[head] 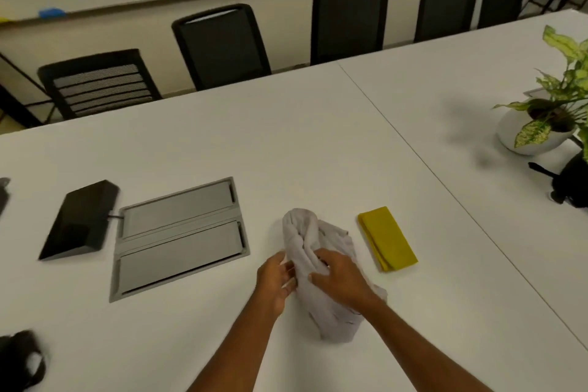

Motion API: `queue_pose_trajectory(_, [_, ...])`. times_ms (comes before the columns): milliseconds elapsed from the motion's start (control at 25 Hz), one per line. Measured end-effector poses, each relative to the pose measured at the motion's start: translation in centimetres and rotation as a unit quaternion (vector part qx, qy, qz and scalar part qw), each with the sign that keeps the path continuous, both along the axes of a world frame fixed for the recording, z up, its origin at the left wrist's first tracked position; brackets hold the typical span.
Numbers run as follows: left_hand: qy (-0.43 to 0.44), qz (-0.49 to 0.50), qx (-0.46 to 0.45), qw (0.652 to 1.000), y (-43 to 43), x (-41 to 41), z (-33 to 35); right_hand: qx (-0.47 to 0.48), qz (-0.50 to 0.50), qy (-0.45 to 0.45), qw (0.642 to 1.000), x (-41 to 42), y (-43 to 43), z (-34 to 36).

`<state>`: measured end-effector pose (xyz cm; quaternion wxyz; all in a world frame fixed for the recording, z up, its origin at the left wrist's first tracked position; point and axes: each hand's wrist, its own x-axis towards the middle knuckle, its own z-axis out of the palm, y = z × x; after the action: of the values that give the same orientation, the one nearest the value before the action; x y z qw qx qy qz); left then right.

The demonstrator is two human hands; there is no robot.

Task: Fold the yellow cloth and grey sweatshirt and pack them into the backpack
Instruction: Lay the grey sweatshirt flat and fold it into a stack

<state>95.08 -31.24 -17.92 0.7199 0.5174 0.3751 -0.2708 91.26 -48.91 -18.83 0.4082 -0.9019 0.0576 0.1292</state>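
Gripping the crumpled grey fabric sweatshirt [321, 251] at lower centre, your left hand [275, 280] and right hand [342, 280] clamp it; folded yellow cloth [386, 239] lies just right.

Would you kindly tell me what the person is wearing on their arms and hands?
Nothing visible. The left hand and right hand are ungloved, with no rings showing. The left forearm and right forearm are bare to the picture's lower edge: no sleeves, watch or bracelet in view.

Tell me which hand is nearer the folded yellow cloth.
Right. The right hand grips the grey sweatshirt beside the yellow cloth, apart from it; the left hand holds the sweatshirt's opposite side, farther away.
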Motion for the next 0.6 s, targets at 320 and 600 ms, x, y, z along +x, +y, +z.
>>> queue_pose_trajectory(320, [-0.017, 0.048, -0.021, 0.998, 11.0, -3.4, 1.8, 0.064, 0.136, -0.08, 0.985, -7.9, 8.5, 5.8])
queue_pose_trajectory(600, [-0.169, 0.103, 0.081, 0.977, 17.1, -6.2, 9.5, 0.105, 0.061, -0.048, 0.991, -12.5, 12.7, 7.2])
